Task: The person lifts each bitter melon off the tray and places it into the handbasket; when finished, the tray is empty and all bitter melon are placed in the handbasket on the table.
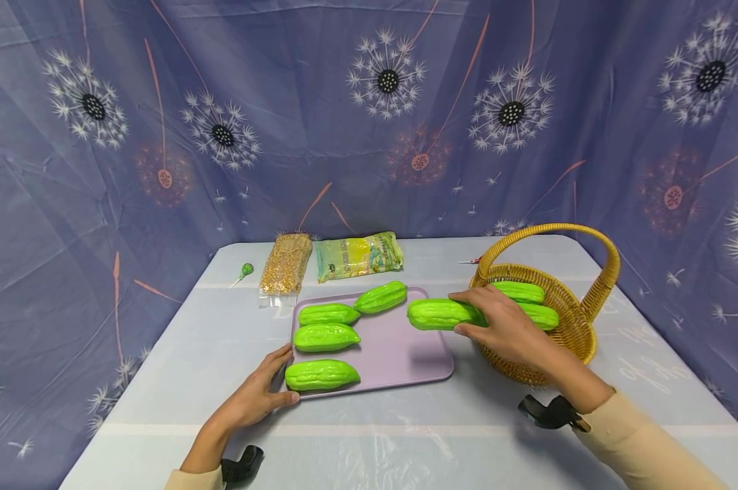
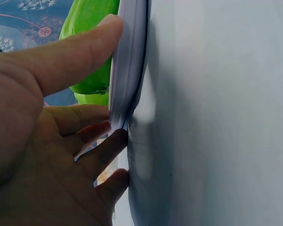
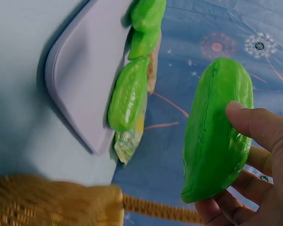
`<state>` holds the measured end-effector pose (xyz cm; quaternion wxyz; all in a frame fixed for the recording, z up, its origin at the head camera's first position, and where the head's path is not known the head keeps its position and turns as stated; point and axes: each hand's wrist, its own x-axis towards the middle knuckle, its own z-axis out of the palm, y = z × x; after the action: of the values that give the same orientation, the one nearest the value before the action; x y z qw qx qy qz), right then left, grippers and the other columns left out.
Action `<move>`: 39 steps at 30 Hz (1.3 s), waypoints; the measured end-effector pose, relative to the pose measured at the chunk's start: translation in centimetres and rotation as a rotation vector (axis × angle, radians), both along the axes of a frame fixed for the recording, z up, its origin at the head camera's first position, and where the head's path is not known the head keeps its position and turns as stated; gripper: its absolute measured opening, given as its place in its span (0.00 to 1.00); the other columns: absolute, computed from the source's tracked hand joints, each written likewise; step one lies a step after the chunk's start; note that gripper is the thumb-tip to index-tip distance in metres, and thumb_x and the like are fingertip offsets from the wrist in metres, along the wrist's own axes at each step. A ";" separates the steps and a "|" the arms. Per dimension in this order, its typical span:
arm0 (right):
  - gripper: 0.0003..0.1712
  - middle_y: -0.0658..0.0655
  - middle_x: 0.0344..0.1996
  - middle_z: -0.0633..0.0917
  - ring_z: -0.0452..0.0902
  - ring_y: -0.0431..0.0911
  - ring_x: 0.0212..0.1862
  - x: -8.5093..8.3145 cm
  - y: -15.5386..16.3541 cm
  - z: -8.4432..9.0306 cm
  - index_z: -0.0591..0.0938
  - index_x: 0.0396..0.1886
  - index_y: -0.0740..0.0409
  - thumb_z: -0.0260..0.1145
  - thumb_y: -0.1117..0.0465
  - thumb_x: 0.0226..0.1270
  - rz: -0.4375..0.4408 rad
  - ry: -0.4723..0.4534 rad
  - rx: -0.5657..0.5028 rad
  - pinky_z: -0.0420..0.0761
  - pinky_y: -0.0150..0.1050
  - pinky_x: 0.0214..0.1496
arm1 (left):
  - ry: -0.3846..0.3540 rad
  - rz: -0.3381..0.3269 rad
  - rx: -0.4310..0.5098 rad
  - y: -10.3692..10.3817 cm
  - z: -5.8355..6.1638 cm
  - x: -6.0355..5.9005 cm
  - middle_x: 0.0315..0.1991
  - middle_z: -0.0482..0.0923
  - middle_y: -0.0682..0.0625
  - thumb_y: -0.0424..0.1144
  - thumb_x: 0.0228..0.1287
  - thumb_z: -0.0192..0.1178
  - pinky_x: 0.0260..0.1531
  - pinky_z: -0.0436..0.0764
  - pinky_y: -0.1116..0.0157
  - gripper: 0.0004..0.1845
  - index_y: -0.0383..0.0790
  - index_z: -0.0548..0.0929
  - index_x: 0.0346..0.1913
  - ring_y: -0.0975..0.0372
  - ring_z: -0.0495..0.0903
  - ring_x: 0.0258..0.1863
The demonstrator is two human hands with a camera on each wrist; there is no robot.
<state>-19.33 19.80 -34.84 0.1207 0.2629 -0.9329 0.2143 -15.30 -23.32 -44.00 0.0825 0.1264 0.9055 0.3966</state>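
Note:
My right hand (image 1: 503, 323) grips a bright green bitter melon (image 1: 439, 314) in the air, thumb on one side and fingers round the other. It hangs between the wicker basket (image 1: 579, 340) and the right part of the lilac tray (image 1: 399, 347). My left hand (image 1: 255, 391) rests at the tray's near left corner, fingers extended along the left edge and thumb at the front rim. On the tray's left half lie three bitter melons (image 1: 322, 375), with another (image 1: 381, 297) at the back edge. More bitter melons (image 1: 520, 292) lie in the basket, partly hidden by my right hand.
Behind the tray lie a bag of corn kernels (image 1: 286, 265) and a yellow-green packet (image 1: 359, 256). A green lollipop (image 1: 244, 271) is at the back left, a red one (image 1: 470, 260) behind the basket. The basket's tall handle (image 1: 552, 228) arches above it. Patterned cloth hangs behind the table.

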 end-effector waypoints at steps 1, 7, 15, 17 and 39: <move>0.30 0.53 0.49 0.82 0.72 0.45 0.47 0.1 0.3 0.1 0.76 0.60 0.51 0.71 0.54 0.56 -0.001 0.003 0.000 0.73 0.43 0.44 | -0.001 -0.001 0.002 0.0 0.0 0.0 0.74 0.50 0.40 0.43 0.52 0.69 0.69 0.50 0.39 0.46 0.29 0.58 0.70 0.41 0.47 0.73; 0.31 0.51 0.46 0.84 0.69 0.42 0.41 0.9 2.2 0.8 0.77 0.58 0.52 0.73 0.59 0.52 -0.014 0.056 -0.003 0.69 0.36 0.37 | -0.001 -0.001 0.007 0.0 -0.1 0.0 0.74 0.50 0.40 0.43 0.52 0.69 0.69 0.50 0.39 0.46 0.29 0.58 0.70 0.41 0.47 0.73; 0.31 0.52 0.45 0.84 0.71 0.41 0.42 1.3 5.2 0.7 0.78 0.56 0.54 0.75 0.60 0.49 -0.040 0.135 0.035 0.70 0.38 0.37 | -0.008 0.003 -0.003 0.0 -0.1 0.0 0.74 0.49 0.40 0.44 0.52 0.69 0.69 0.50 0.39 0.46 0.30 0.57 0.70 0.41 0.46 0.73; 0.31 0.53 0.45 0.84 0.71 0.43 0.43 1.3 5.9 0.6 0.78 0.57 0.55 0.75 0.60 0.50 -0.048 0.132 0.053 0.71 0.39 0.38 | -0.008 0.003 -0.002 0.0 -0.1 0.0 0.74 0.50 0.40 0.43 0.52 0.69 0.69 0.50 0.39 0.46 0.30 0.58 0.70 0.41 0.46 0.73; 0.31 0.65 0.53 0.78 0.74 0.63 0.53 0.6 10.8 -1.2 0.74 0.59 0.61 0.71 0.57 0.56 -0.131 -0.054 0.102 0.75 0.62 0.48 | -0.014 0.008 -0.003 0.0 0.0 -0.1 0.74 0.50 0.40 0.44 0.52 0.69 0.69 0.51 0.39 0.46 0.31 0.58 0.70 0.41 0.47 0.73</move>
<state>-18.70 30.57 -36.02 0.0956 0.2013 -0.9608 0.1652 -15.40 -23.34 -44.04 0.0875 0.1201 0.9060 0.3963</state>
